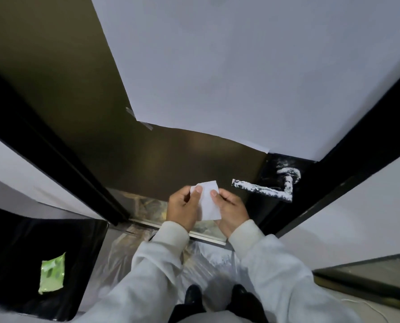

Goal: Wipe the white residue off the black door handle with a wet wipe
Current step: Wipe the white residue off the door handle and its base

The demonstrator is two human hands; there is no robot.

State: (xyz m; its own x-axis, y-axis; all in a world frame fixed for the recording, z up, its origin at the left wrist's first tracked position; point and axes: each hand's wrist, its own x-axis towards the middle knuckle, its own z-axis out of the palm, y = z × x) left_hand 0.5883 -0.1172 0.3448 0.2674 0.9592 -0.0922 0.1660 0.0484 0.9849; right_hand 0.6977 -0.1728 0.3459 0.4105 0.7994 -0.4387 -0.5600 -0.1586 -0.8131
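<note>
- the handle (263,189) sits low on the right of the door (82,96), a black lever with its long axis lying level; its free end points left, toward the hands, and the other end bends up into a round hub on a black plate (280,169).
- white residue (248,186) streaks the lever along its length, and more clings to the hub and plate.
- the wipe (208,203), white and folded, hangs upright just left of the lever's free end, apart from it.
- left hand (182,207) pinches the wipe's upper left corner with thumb and curled fingers.
- right hand (231,209) pinches its right edge, thumb on top.
- a white sheet (217,66) is taped over the door above.
- a green pack (52,273) lies on a black surface (12,252) at lower left.
</note>
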